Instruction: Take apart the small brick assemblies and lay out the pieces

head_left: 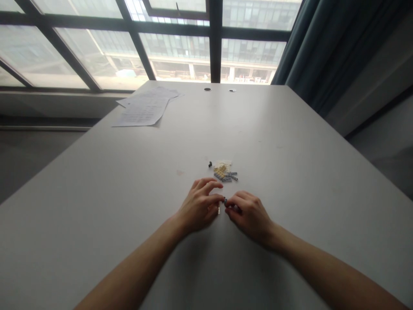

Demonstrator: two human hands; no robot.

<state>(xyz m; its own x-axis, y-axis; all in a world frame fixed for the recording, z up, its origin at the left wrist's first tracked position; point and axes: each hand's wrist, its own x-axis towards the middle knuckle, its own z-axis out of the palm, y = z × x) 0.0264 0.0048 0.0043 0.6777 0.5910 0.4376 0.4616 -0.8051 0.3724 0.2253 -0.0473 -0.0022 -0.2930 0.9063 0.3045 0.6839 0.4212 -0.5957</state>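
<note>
Near the middle of the white table (pixel 129 181), my two hands meet fingertip to fingertip. Between the thumb and index finger of my right hand (pixel 250 213) is a small dark greenish building brick (pixel 225 201). My left hand (pixel 201 204) is closed at thumb and index finger around a small whitish brick piece (pixel 218 210), mostly hidden by the fingers; its other fingers are loosely bent. The left index fingertip touches or nearly touches the dark brick. Just beyond the hands lies a pile of small yellow, white and grey bricks (pixel 222 171).
A small dark brick (pixel 210 164) sits left of the pile. Printed paper sheets (pixel 145 110) lie at the table's far left. Two round cable holes (pixel 207 89) are near the far edge, before a large window. A dark curtain (pixel 309 56) hangs at the right.
</note>
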